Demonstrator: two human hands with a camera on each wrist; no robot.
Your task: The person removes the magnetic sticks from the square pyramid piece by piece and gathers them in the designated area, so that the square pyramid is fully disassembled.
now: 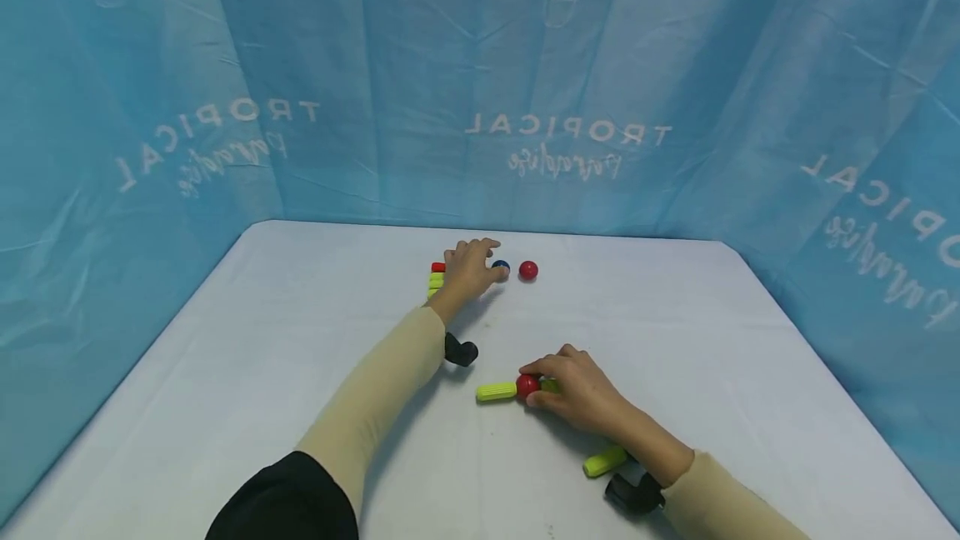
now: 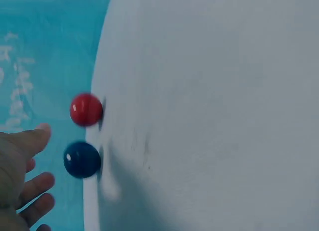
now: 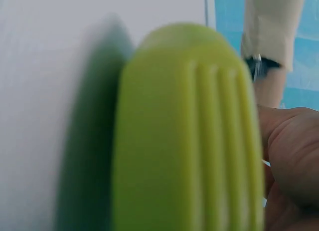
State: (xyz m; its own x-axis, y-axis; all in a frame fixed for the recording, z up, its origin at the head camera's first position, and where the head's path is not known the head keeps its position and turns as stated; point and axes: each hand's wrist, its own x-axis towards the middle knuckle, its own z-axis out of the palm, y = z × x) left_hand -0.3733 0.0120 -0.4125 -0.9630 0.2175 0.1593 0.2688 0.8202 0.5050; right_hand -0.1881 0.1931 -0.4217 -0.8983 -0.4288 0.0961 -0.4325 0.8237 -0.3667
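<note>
At the far side of the table, my left hand [image 1: 471, 267] reaches over a dark blue ball [image 1: 501, 265]. Its thumb and fingers are spread apart beside that ball in the left wrist view, and a gap shows between them and the ball [image 2: 82, 159]. A loose red ball [image 1: 528, 271] lies just right of the blue one. Closer in, my right hand [image 1: 581, 390] pinches another red ball [image 1: 527, 387] between thumb and fingers. A ribbed yellow-green stick [image 1: 497, 392] meets this ball on the left, and a second stick [image 1: 551, 386] shows on its right, partly hidden by the hand.
Several yellow-green sticks [image 1: 436, 282] and a red piece [image 1: 438, 267] lie beside the left wrist, partly covered. Another yellow-green stick [image 1: 606, 461] lies under the right forearm, large in the right wrist view. Blue printed curtains [image 1: 480, 173] surround the white table [image 1: 300, 315].
</note>
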